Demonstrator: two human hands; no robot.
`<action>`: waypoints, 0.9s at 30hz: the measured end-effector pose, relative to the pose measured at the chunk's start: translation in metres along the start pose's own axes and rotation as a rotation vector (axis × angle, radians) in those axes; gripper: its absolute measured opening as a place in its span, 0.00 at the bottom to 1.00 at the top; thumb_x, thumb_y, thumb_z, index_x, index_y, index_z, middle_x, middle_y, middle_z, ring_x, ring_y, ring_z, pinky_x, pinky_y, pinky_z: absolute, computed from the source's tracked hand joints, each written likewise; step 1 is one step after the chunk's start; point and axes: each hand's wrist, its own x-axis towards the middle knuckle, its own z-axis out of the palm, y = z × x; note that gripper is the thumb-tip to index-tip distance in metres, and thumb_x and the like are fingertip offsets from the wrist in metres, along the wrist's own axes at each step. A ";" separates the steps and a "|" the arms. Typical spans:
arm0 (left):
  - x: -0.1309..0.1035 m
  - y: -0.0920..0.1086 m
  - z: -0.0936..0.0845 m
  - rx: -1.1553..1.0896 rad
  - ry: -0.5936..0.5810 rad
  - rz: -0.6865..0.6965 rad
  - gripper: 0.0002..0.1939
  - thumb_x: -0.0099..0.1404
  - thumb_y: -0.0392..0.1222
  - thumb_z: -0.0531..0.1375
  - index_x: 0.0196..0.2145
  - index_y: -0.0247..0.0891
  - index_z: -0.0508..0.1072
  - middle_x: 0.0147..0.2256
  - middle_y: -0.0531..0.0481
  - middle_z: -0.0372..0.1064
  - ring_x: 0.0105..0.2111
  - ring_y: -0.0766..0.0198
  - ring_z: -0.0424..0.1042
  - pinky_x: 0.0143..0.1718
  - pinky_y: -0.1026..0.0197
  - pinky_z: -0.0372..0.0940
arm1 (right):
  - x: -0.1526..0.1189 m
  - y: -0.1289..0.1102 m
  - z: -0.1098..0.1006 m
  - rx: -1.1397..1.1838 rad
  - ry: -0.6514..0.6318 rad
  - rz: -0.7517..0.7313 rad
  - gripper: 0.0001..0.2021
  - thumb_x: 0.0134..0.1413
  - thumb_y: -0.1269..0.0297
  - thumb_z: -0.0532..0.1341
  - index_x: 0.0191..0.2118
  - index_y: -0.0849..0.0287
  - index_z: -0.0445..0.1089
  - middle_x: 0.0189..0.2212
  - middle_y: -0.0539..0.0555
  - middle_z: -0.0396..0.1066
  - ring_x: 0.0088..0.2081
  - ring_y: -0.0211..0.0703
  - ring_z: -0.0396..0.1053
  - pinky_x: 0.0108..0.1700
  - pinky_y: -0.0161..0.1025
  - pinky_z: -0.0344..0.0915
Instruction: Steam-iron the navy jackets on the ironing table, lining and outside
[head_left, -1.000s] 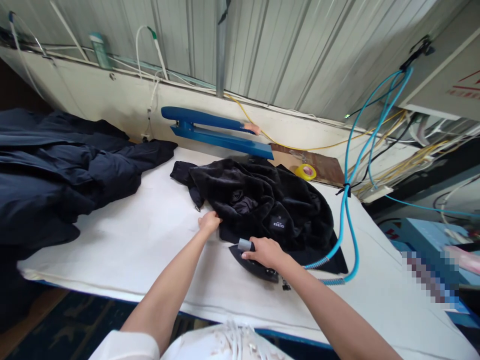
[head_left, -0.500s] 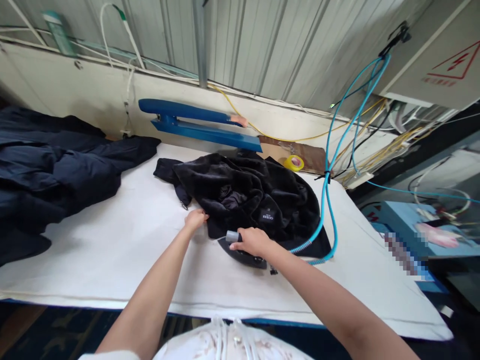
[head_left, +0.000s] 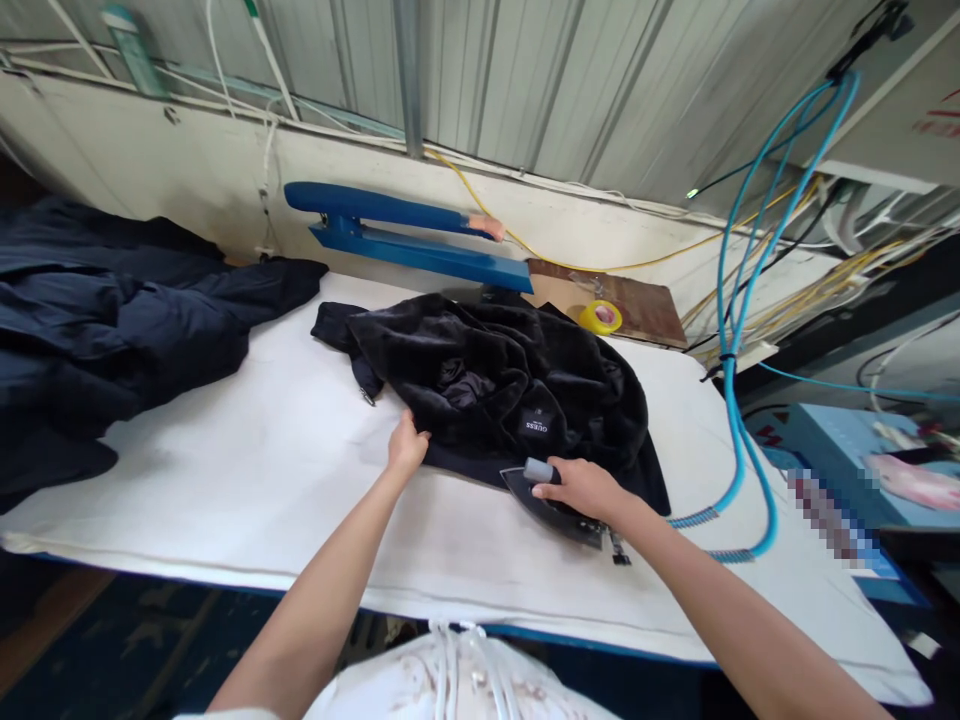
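A black furry garment [head_left: 495, 370] with a white-lettered label lies bunched on the white table [head_left: 300, 480]. At its lower left edge my left hand [head_left: 409, 445] has its fingers closed on the fabric. My right hand [head_left: 581, 487] is wrapped round the grey and black handle of an iron [head_left: 551, 505]. The iron rests at the garment's near hem, its tip pointing left. Its soleplate is hidden.
Dark navy clothing [head_left: 112, 340] covers the table's left side. Behind the garment stands a blue sleeve board [head_left: 412, 240]. A yellow tape roll [head_left: 600, 317] sits at the back. Blue hoses [head_left: 731, 400] run from the iron up to the right.
My right hand and the iron have moved right along the hem, and the hoses have swung right. My left hand remains at the garment's lower left edge.
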 end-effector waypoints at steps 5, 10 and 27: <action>-0.026 0.010 -0.008 0.114 0.186 0.027 0.28 0.53 0.35 0.54 0.52 0.36 0.53 0.49 0.39 0.59 0.50 0.52 0.58 0.47 0.54 0.55 | 0.007 0.008 0.005 0.004 0.015 -0.027 0.25 0.44 0.40 0.53 0.41 0.54 0.65 0.34 0.55 0.71 0.37 0.50 0.68 0.32 0.36 0.56; -0.040 0.047 -0.004 0.340 0.107 0.521 0.28 0.53 0.41 0.58 0.52 0.49 0.56 0.56 0.47 0.48 0.58 0.49 0.39 0.55 0.44 0.38 | 0.006 0.006 0.013 0.002 0.032 -0.058 0.25 0.44 0.39 0.52 0.41 0.53 0.64 0.33 0.54 0.71 0.37 0.50 0.68 0.32 0.37 0.56; 0.015 0.042 0.010 0.353 -0.111 0.444 0.07 0.57 0.40 0.52 0.31 0.47 0.70 0.38 0.55 0.68 0.43 0.62 0.61 0.47 0.54 0.45 | 0.010 -0.007 0.022 0.029 0.091 0.097 0.26 0.45 0.38 0.50 0.42 0.53 0.64 0.35 0.56 0.71 0.38 0.50 0.68 0.35 0.39 0.58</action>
